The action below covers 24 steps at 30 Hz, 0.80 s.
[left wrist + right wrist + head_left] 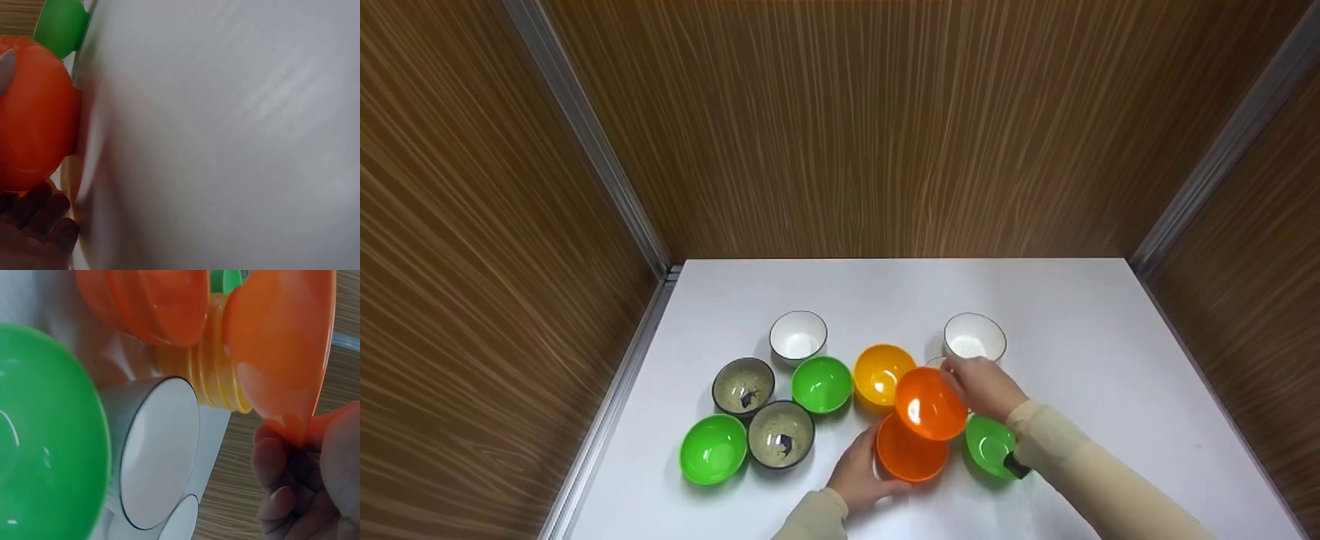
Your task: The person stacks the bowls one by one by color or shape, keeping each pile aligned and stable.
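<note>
When we look down from the head view, we see both arms come up from the bottom in pale sleeves. The left arm is short, and the left hand bends around the near left side of the orange stack on the white table. Its thumb is by the near edge. The right arm reaches in from the bottom right, and the right hand pinches the edge of an orange bowl. That bowl is up over the far part of the stack. Next to it we see a yellow stack. One green bowl is partly under the right wrist. More green, brown and white bowls sit to the left, and one white bowl is just past the right hand.

In the left wrist view, we see the side of the orange stack. Bent fingers are right by it, and a fingertip shows at its other side, so we can say the hand is partly closed around it.

In the right wrist view, we see the thumb and fingers close together on the orange bowl's edge. The other fingers curl in. We see a gap between this bowl and the orange stack, with the yellow stack behind. A big green bowl is close by on the left.
</note>
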Motion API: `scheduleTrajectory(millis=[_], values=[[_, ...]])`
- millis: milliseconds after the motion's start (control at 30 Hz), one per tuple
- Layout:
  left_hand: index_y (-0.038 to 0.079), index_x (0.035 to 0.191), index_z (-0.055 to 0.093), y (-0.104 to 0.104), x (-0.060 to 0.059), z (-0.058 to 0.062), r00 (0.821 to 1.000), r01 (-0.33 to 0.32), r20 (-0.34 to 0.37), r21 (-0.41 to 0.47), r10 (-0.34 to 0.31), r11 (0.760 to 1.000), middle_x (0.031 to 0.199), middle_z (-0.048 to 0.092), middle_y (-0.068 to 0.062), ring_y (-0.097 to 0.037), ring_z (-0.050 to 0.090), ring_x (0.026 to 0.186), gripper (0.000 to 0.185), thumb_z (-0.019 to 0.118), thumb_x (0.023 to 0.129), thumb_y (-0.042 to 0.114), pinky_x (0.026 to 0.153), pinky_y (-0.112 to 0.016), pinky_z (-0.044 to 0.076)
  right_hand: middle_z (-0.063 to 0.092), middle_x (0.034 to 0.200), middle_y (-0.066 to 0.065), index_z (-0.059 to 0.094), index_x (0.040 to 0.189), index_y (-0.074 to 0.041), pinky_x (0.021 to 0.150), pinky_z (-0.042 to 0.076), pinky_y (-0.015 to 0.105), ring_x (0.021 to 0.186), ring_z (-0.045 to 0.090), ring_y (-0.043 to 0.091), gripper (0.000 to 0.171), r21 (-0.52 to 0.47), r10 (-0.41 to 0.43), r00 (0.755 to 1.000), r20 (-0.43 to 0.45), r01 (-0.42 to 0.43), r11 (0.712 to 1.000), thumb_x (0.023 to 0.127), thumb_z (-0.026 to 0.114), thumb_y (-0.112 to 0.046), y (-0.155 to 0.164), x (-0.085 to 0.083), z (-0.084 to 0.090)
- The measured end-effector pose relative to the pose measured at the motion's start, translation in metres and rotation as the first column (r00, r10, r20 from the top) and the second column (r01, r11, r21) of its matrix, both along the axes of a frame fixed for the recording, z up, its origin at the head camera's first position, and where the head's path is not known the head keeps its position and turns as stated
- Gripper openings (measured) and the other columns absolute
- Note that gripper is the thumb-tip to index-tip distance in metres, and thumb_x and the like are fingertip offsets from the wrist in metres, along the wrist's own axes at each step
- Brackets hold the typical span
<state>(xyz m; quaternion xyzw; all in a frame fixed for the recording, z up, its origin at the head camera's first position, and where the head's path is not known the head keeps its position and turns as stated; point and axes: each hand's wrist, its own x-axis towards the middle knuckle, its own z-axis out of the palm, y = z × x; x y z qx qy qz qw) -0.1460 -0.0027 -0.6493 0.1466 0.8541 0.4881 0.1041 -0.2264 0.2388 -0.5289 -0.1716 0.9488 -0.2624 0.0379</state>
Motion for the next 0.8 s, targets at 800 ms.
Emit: scheduleTrajectory(millis=[800], values=[[0.011, 0.15, 0.028, 0.0, -0.002, -0.002, 1.0, 0.008, 0.003, -0.067, -0.008, 0.998, 0.15, 0.038, -0.005, -0.024, 0.036, 0.136, 0.108, 0.086, 0.064, 0.043, 0.114, -0.044, 0.029, 0.062, 0.073, -0.006, 0.068, 0.089, -0.012, 0.065, 0.054, 0.029, 0.065, 0.054, 0.01, 0.006, 0.1, 0.125, 0.99, -0.058, -0.119, 0.988, 0.091, 0.064, -0.014, -0.014, 0.028, -0.035]])
